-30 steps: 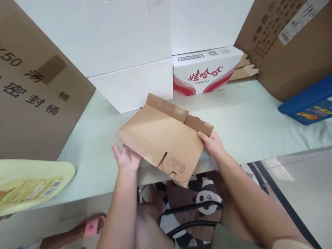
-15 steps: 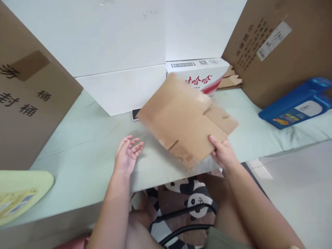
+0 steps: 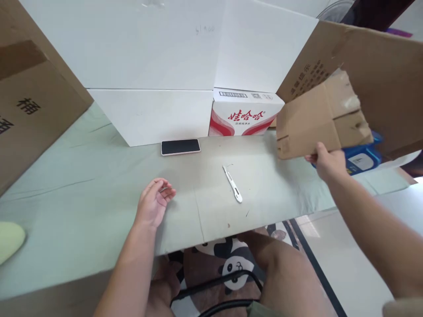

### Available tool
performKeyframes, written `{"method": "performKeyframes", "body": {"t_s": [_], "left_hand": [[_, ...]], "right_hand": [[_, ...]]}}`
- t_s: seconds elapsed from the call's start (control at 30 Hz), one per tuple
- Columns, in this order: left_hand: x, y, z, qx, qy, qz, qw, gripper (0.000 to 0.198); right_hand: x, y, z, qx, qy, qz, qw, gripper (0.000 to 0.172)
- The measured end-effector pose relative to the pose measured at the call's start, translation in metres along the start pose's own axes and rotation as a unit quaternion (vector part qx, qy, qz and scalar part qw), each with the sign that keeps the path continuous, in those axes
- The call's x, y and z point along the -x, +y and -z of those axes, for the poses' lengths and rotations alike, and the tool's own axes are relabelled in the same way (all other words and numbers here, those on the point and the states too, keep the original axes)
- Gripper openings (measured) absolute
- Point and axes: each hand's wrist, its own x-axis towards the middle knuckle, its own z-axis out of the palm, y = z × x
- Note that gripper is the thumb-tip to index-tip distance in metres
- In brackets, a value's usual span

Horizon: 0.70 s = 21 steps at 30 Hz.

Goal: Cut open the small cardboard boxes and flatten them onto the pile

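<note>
A flattened piece of brown cardboard (image 3: pixel 309 121) is gripped at its lower edge by my right hand (image 3: pixel 330 164), held up on the right in front of a blue bottle (image 3: pixel 362 159). My left hand (image 3: pixel 156 200) rests near the table's front with its fingers loosely curled and apart, holding nothing. Between the hands a white utility knife (image 3: pixel 233 185) lies on the cloth. Behind my left hand is a phone (image 3: pixel 180 146) with a dark screen.
A white and red carton (image 3: pixel 246 115) stands at the back against white panels (image 3: pixel 152 112). Large brown boxes flank the table, one on the left (image 3: pixel 33 101) and one on the right (image 3: pixel 390 83). A pale green object (image 3: pixel 9 242) sits at the left edge.
My right hand has carried the cardboard from the middle to the right, uncovering the utility knife and phone. The view has shifted to the right. My left hand stays without anything in it.
</note>
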Motion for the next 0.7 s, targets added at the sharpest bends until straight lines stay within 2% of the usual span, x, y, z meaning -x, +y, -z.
{"method": "performKeyframes", "body": {"t_s": [0.13,0.2,0.27,0.33,0.43,0.53,0.57,0.63,0.7], "left_hand": [[-0.004,0.0,0.004,0.013,-0.005,-0.002,1.0,0.018],[-0.006,0.001,0.006,0.017,-0.001,-0.003,1.0,0.017],[-0.008,0.003,0.007,0.023,0.005,-0.006,1.0,0.017],[-0.009,0.005,0.008,0.03,0.011,-0.002,1.0,0.017],[-0.008,0.004,0.005,0.036,0.011,0.016,0.999,0.016],[-0.002,-0.002,-0.002,0.052,0.0,0.041,0.998,0.014],[0.002,-0.006,-0.005,0.06,-0.006,0.052,0.997,0.015],[0.011,-0.015,-0.012,0.08,-0.03,0.076,0.993,0.02],[0.02,-0.027,-0.02,0.107,-0.067,0.093,0.988,0.035]], "right_hand": [[-0.048,-0.045,-0.06,0.004,-0.031,-0.006,0.999,0.021],[-0.051,-0.048,-0.082,0.018,-0.065,-0.021,0.997,0.018],[-0.034,-0.036,-0.097,0.033,-0.119,-0.03,0.992,0.013],[-0.001,-0.015,-0.105,0.039,-0.185,-0.026,0.982,0.01],[0.063,0.017,-0.112,0.041,-0.287,-0.004,0.957,0.021],[0.134,0.034,-0.125,0.036,-0.371,0.04,0.927,0.026],[0.158,0.036,-0.131,0.036,-0.405,0.073,0.911,0.028],[0.208,0.034,-0.146,0.046,-0.489,0.205,0.846,0.04],[0.255,0.03,-0.163,0.057,-0.545,0.308,0.778,0.05]]}}
